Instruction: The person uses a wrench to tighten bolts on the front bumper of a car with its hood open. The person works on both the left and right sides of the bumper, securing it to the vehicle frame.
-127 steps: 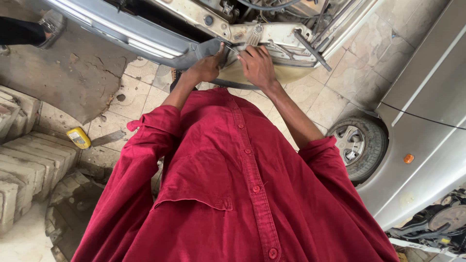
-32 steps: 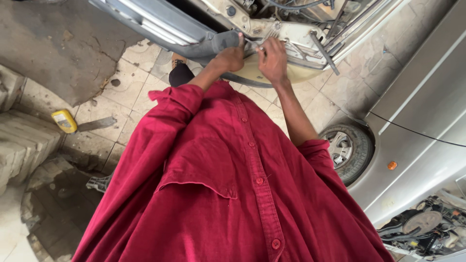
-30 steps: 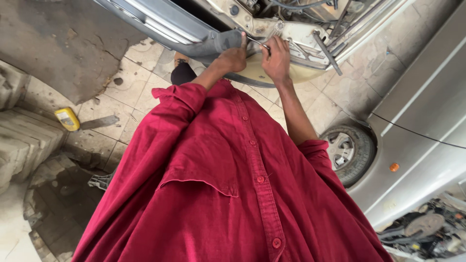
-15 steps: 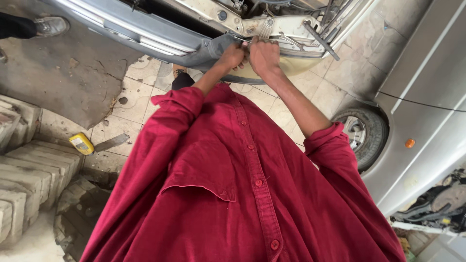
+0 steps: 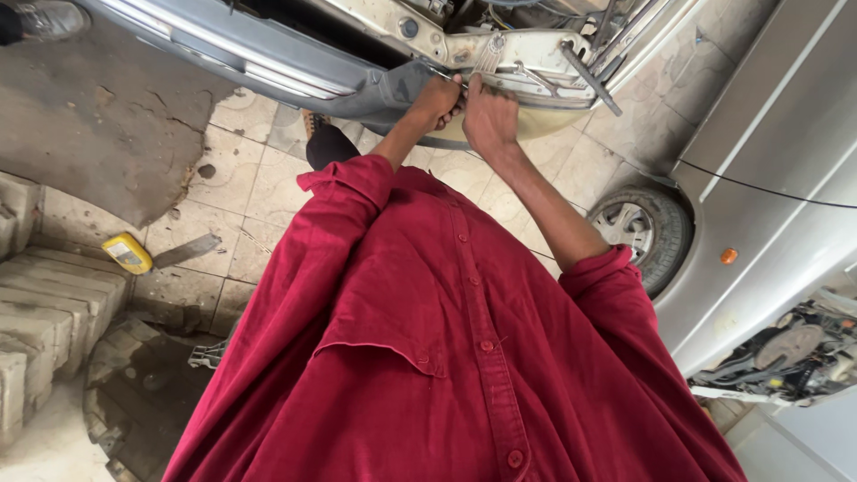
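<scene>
— Where are the person's hands?
— At the top centre: the left hand (image 5: 437, 96) and right hand (image 5: 487, 116) are closed side by side against the cream metal panel (image 5: 527, 76) of a stripped car front, beside the grey bumper (image 5: 268, 67).
— And lower down?
— A red shirt (image 5: 446, 339) fills the frame; a yellow scraper (image 5: 129, 253) lies on the tiles at left, a wheel (image 5: 644, 232) at right.

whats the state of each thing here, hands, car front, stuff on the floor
left hand: closed in a fist, pressed to the car's corner
right hand: curled, touching the left hand, at the same spot
grey car front bumper: hanging loose at the end by the hands
cream metal car front panel: bare, uncovered
yellow flat container: lying on the tiled floor
silver car wheel: on the ground, fitted
</scene>
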The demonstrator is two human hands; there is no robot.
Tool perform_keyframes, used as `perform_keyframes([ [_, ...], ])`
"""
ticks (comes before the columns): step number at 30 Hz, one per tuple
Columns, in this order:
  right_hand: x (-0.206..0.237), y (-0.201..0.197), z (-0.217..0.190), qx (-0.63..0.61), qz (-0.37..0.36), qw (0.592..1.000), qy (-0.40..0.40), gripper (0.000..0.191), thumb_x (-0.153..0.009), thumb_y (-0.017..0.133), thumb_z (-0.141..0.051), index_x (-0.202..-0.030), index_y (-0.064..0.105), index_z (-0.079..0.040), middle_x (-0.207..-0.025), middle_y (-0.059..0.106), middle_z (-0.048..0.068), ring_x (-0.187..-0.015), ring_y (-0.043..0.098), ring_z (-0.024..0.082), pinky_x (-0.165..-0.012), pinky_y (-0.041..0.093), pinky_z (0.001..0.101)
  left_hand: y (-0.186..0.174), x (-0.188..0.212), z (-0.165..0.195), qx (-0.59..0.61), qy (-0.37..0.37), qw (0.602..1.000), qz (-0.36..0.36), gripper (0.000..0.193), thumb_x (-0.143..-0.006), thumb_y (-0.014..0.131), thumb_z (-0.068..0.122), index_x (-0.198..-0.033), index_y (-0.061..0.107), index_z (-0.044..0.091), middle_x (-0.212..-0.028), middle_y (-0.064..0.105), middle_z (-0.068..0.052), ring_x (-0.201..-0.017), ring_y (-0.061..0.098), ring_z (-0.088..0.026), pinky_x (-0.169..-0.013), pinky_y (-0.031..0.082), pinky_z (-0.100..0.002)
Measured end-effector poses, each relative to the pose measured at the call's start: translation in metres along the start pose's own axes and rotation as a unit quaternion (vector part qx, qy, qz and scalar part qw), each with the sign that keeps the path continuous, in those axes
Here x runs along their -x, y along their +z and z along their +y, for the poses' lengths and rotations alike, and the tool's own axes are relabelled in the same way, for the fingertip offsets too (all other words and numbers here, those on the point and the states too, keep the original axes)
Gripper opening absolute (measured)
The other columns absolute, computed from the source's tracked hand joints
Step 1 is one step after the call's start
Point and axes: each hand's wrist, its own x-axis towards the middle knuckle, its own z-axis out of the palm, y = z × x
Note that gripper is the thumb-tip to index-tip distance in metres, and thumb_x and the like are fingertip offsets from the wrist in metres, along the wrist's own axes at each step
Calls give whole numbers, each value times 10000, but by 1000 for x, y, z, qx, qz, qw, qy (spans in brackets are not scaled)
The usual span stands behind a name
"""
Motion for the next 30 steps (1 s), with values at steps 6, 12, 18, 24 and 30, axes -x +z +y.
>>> perform_keyframes([
  [6,-8,-21,6,-69,-85,992,56,344,-1012,608,-243,-1244,478,-25,-874,734,182,-790,720,365,-890,458,558,-1,-8,5,34,-13,999,15,513,-1086,470,453,-834,643,41,-601,528,-25,-444,423,-122,-370,301,-304],
  [12,-5,-17,10,-139,30,989,28,157,-1055,538,-164,-1159,568,-51,-1099,637,201,-1030,611,381,-925,392,526,-14,-23,17,3,-37,999,-15,397,-1043,467,418,-876,665,117,-605,527,-38,-452,385,-139,-371,316,-329],
  [18,8,-8,18,-201,85,976,13,185,-1094,496,-177,-1176,580,-34,-1166,552,212,-1099,518,395,-957,368,529,-7,-29,17,-44,-102,994,1,571,-1071,500,472,-795,600,-18,-622,495,-90,-444,394,-191,-366,324,-348],
  [24,5,-1,23,-266,116,957,33,193,-1079,510,-169,-1182,588,-26,-1145,554,194,-1080,514,390,-941,364,525,0,-33,27,-41,-113,993,6,502,-1054,469,410,-764,578,16,-618,473,-65,-448,369,-177,-370,290,-338],
  [30,-5,5,23,-219,160,962,23,172,-941,554,-41,-1112,568,-25,-1174,558,181,-1084,505,374,-928,364,508,-1,-30,38,-68,-161,984,-36,409,-1054,466,333,-767,584,67,-620,481,-24,-458,367,-133,-392,266,-314],
])
